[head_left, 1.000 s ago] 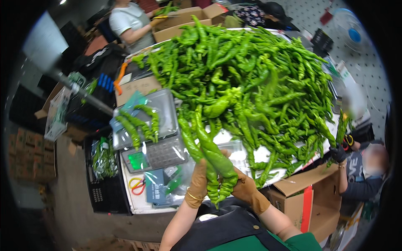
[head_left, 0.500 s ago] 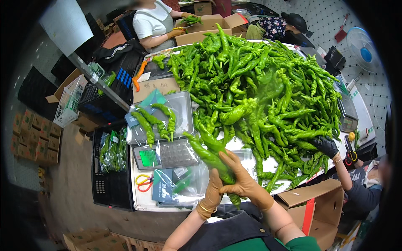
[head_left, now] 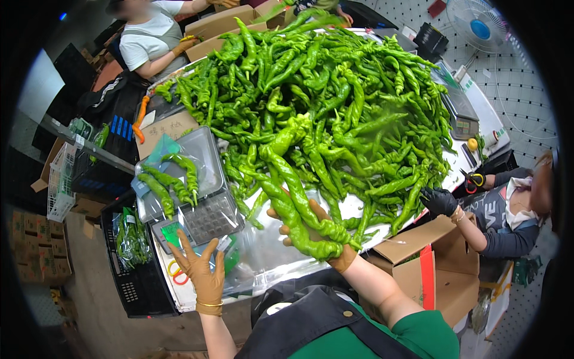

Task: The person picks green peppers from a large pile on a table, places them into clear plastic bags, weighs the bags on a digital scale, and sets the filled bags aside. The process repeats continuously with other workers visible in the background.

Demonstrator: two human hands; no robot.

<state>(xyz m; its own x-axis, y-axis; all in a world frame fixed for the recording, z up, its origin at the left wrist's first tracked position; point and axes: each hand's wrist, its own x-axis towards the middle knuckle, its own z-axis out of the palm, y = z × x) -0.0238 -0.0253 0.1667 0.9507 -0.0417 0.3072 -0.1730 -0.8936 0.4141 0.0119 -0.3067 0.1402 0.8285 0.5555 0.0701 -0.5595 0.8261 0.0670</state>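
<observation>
Two green peppers (head_left: 293, 220) on the right hand (head_left: 310, 232); left hand (head_left: 204, 276) free, fingers spread.
The peppers lie side by side across the right palm, above the near edge of the table (head_left: 461, 163); their upper ends overlap the pepper pile (head_left: 365, 107) in view, so contact with it cannot be confirmed. They hide most of the right hand: some fingertips show beyond them, but how firmly the fingers press cannot be told. The left hand holds nothing and partly covers the scale (head_left: 218, 218) and the scissors (head_left: 179, 281), whose blades cannot be made out. Glare obscures the clear plastic (head_left: 263, 263) between the hands. A green shape (head_left: 299, 21) beyond the pile is blurred and cut off above.
</observation>
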